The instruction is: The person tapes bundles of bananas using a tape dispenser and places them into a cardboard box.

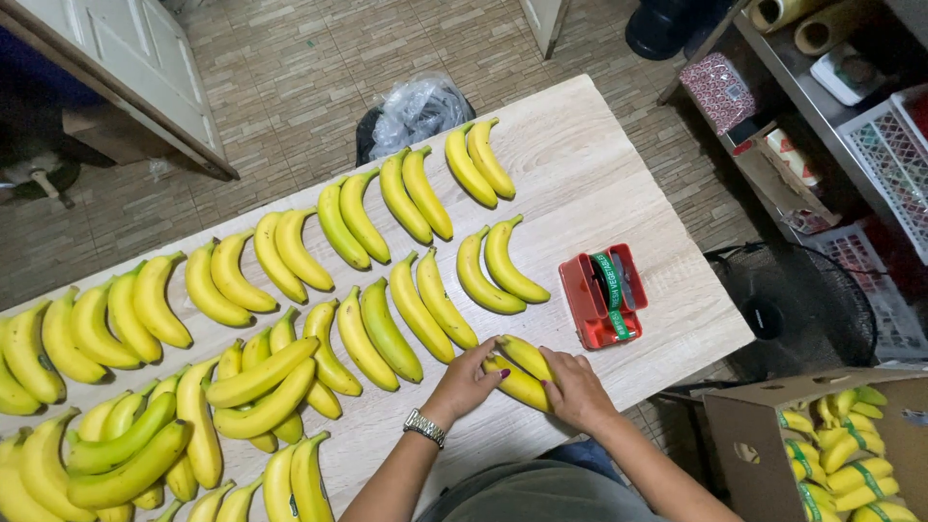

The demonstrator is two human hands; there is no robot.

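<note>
Two yellow bananas (520, 368) lie side by side near the table's front edge, and both my hands are on them. My left hand (466, 380), with a metal watch on its wrist, grips their left end. My right hand (572, 388) presses on their right end. Just beyond, pairs of bananas (496, 266) lie in rows across the light wooden table (590, 179). A red tape dispenser (604, 295) with green tape stands to the right of my hands.
A loose heap of bananas (164, 435) fills the table's left front. An open cardboard box (822, 440) of taped bananas sits at lower right, a black fan (793, 314) behind it. A bagged bin (416, 111) stands past the far edge, and shelves (831, 106) line the right.
</note>
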